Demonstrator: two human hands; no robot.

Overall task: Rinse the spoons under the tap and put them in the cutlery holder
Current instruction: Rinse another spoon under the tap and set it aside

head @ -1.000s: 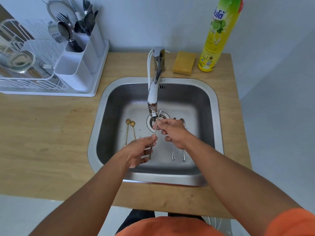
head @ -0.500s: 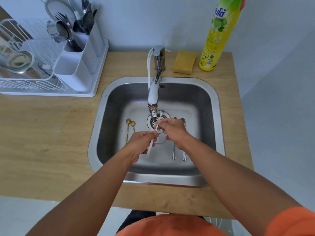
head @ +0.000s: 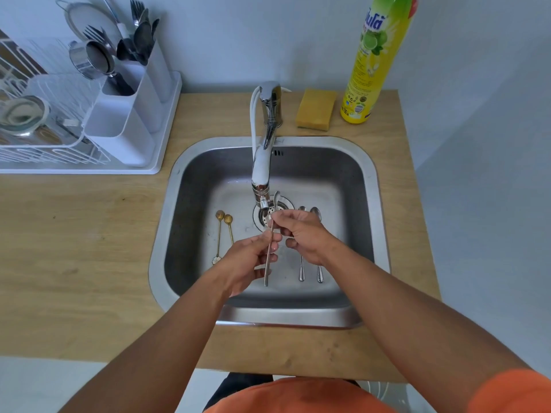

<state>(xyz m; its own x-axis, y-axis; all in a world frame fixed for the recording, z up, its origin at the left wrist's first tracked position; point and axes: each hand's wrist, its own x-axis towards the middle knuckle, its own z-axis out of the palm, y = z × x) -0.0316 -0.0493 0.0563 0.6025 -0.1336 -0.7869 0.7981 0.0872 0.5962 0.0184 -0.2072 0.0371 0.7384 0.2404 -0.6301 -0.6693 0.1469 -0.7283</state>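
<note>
A silver spoon [head: 269, 257] stands nearly upright under the chrome tap [head: 262, 165], its bowl just beside the spout. My left hand [head: 250, 260] pinches the spoon's handle at the middle. My right hand [head: 301, 234] pinches it higher up, near the bowl. On the sink [head: 369, 180] floor lie two gold spoons [head: 223, 231] at the left and two silver spoons [head: 310, 263] at the right, partly hidden under my right hand. The white cutlery holder [head: 128, 114] stands on the counter at the back left, with forks and spoons in its far compartment.
A white dish rack [head: 38, 138] with a bowl sits beside the holder. A yellow sponge [head: 316, 108] and a tall yellow detergent bottle [head: 375, 61] stand behind the sink at the right. The wooden counter [head: 74, 248] extends to the left.
The spoon's handle swung outward and then back close to upright between my hands. Both hands stay under the tap.
</note>
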